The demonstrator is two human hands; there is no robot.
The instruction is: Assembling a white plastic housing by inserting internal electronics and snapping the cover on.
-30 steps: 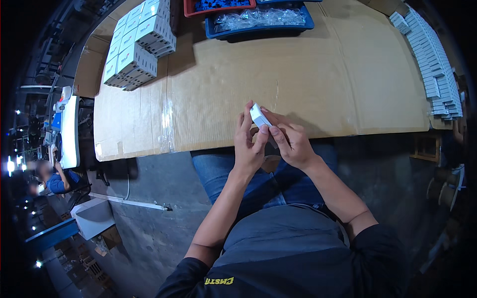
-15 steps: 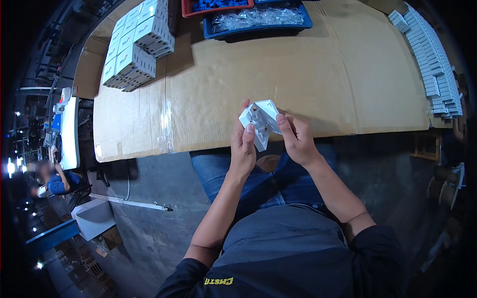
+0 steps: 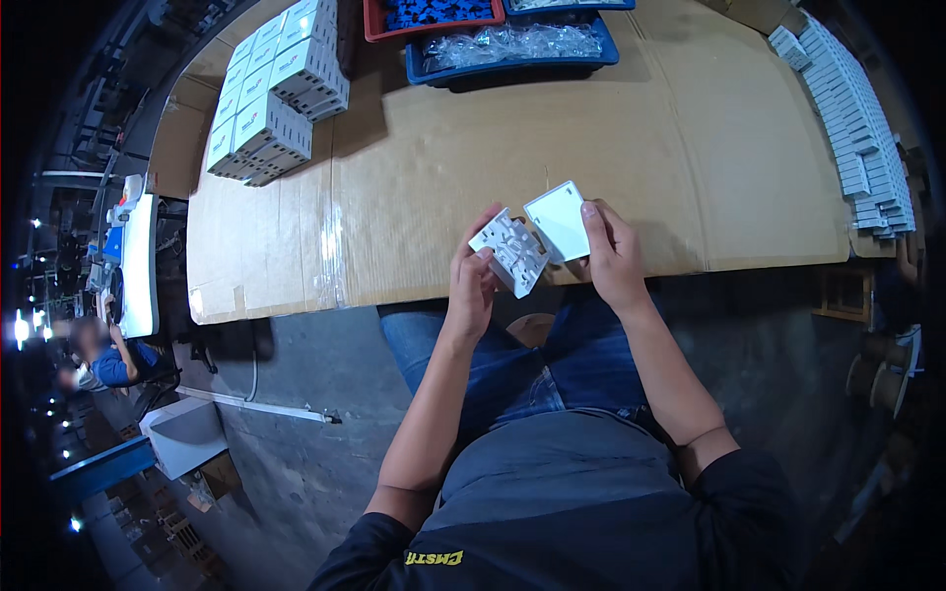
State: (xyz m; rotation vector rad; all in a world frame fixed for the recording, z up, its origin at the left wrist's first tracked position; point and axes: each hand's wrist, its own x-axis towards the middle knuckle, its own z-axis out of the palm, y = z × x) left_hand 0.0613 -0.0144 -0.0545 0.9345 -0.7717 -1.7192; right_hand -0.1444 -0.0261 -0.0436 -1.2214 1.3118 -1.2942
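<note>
My left hand (image 3: 473, 281) grips a white plastic housing half (image 3: 512, 254) with ribs and small fittings moulded inside. Its inner side faces up, with my thumb on the near edge. In my right hand (image 3: 615, 258) is a flat white plastic cover (image 3: 560, 223) with a low rim, held along its right side with the thumb on top. The two parts lie side by side over the table's near edge, angled apart; whether they still touch at their inner edges I cannot tell.
Stacked white boxes (image 3: 264, 116) stand on the cardboard-covered table (image 3: 443, 177) at the far left. A blue tray (image 3: 512, 71) of clear plastic pieces and a red tray (image 3: 379, 30) of blue parts sit at the back. White blocks (image 3: 852, 128) line the right edge. Another person (image 3: 113, 360) sits far left.
The two white parts were folded close together and now are spread apart. My right hand has moved a little right with the cover, turning its inner face up.
</note>
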